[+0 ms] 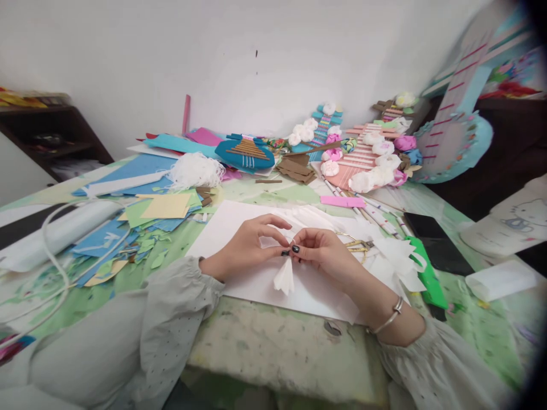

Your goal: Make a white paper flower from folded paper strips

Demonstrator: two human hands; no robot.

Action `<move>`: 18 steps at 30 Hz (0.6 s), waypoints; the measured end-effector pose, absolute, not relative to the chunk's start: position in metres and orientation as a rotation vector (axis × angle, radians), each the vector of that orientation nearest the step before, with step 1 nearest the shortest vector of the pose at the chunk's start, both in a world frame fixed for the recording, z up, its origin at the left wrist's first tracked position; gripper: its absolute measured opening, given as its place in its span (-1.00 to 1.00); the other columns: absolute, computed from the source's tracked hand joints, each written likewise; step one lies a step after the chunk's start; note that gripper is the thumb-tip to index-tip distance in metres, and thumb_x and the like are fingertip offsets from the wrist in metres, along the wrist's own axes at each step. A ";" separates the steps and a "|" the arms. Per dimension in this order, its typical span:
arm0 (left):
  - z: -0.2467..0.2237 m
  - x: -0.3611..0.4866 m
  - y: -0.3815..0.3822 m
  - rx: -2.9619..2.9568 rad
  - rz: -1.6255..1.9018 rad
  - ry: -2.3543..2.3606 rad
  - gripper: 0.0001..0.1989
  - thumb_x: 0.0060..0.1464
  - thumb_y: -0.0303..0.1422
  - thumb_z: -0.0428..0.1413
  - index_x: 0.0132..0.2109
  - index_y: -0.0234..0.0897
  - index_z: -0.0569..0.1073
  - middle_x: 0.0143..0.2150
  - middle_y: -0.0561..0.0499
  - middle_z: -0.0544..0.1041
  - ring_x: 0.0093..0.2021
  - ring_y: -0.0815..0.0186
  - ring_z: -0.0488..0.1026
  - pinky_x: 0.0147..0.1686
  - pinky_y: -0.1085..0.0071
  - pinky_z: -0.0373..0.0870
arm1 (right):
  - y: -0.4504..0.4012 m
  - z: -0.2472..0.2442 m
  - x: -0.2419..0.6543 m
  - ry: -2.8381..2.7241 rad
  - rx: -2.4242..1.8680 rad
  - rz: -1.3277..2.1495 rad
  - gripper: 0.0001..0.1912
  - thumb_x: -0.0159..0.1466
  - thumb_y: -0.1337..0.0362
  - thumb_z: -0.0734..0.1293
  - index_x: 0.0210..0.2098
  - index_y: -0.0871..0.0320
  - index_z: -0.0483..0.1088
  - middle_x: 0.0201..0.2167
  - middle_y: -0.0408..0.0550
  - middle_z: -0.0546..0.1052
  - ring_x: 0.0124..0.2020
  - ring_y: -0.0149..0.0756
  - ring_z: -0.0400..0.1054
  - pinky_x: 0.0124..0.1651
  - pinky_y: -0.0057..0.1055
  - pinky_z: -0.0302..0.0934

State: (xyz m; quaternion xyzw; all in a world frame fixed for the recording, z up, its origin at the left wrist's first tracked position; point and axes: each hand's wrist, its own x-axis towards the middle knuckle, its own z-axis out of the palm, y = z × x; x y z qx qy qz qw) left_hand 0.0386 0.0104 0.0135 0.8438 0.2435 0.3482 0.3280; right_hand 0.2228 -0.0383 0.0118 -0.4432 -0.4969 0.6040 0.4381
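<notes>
A small piece of white pleated paper (284,277) fans out downward below my fingertips, over a white sheet (252,279) on the table. My left hand (256,242) pinches its gathered top, thumb pressed against the paper and the other fingers curved above. From the other side my right hand (327,250) meets it, thumb and index finger closed at the same gathered end. What lies between the fingertips is mostly hidden. Just beyond my right hand lie gold-handled scissors (359,245), partly covered by white paper pieces (395,259).
A green tool (429,279), a black phone (436,239) and a white cup (508,222) stand at the right. Coloured paper scraps (162,213) and a white cable (53,256) lie left. White string (196,171) and paper guitars (245,154) sit along the wall.
</notes>
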 end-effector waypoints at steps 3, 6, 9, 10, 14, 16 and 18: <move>0.012 0.040 0.010 2.175 0.885 0.590 -0.88 0.03 -0.41 0.14 -0.30 -0.21 0.57 -0.07 -0.09 0.47 -0.04 0.24 0.40 0.00 0.25 0.31 | -0.037 0.010 0.223 -1.278 -1.108 1.480 -0.77 -0.04 0.23 0.46 -0.49 0.21 0.37 -0.61 -0.18 0.43 -0.55 -0.47 0.25 -0.43 -0.48 0.10; 0.013 0.040 0.008 2.167 0.884 0.576 -0.87 0.04 -0.43 0.12 -0.29 -0.22 0.58 -0.09 -0.10 0.48 -0.07 0.24 0.41 -0.02 0.26 0.32 | -0.036 0.009 0.224 -1.307 -1.109 1.463 -0.76 -0.05 0.24 0.47 -0.48 0.20 0.37 -0.61 -0.18 0.43 -0.55 -0.47 0.26 -0.44 -0.49 0.11; 0.014 0.041 0.005 2.180 0.913 0.603 -0.89 0.03 -0.42 0.13 -0.33 -0.23 0.57 -0.11 -0.08 0.50 -0.09 0.24 0.42 -0.03 0.25 0.33 | -0.037 0.010 0.223 -1.325 -1.142 1.430 -0.74 -0.06 0.21 0.48 -0.50 0.19 0.36 -0.62 -0.18 0.43 -0.55 -0.45 0.27 -0.45 -0.48 0.13; 0.015 0.042 0.004 2.186 0.921 0.621 -0.89 0.03 -0.41 0.13 -0.34 -0.23 0.57 -0.12 -0.08 0.50 -0.10 0.24 0.42 -0.04 0.26 0.33 | -0.037 0.011 0.222 -1.332 -1.155 1.415 -0.73 -0.06 0.19 0.48 -0.50 0.19 0.36 -0.63 -0.18 0.43 -0.56 -0.45 0.28 -0.46 -0.47 0.14; 0.016 0.045 -0.002 2.218 0.953 0.718 -0.88 0.01 -0.40 0.12 -0.43 -0.27 0.54 -0.16 -0.07 0.50 -0.14 0.26 0.43 -0.07 0.31 0.34 | -0.039 0.013 0.219 -1.360 -1.155 1.382 -0.73 -0.05 0.17 0.47 -0.51 0.19 0.36 -0.63 -0.19 0.42 -0.56 -0.45 0.28 -0.45 -0.47 0.15; 0.016 0.046 -0.003 2.232 0.973 0.753 -0.90 -0.03 -0.42 0.13 -0.46 -0.28 0.50 -0.18 -0.06 0.49 -0.17 0.27 0.43 -0.09 0.33 0.35 | -0.039 0.014 0.218 -1.359 -1.147 1.389 -0.72 -0.05 0.17 0.48 -0.52 0.19 0.35 -0.64 -0.19 0.42 -0.57 -0.45 0.28 -0.45 -0.47 0.15; 0.015 0.047 -0.005 2.235 0.994 0.766 -0.93 -0.07 -0.47 0.14 -0.49 -0.29 0.47 -0.20 -0.05 0.48 -0.18 0.28 0.43 -0.11 0.35 0.34 | -0.039 0.014 0.218 -1.344 -1.139 1.410 -0.73 -0.05 0.17 0.47 -0.50 0.19 0.35 -0.64 -0.19 0.42 -0.57 -0.44 0.29 -0.45 -0.46 0.15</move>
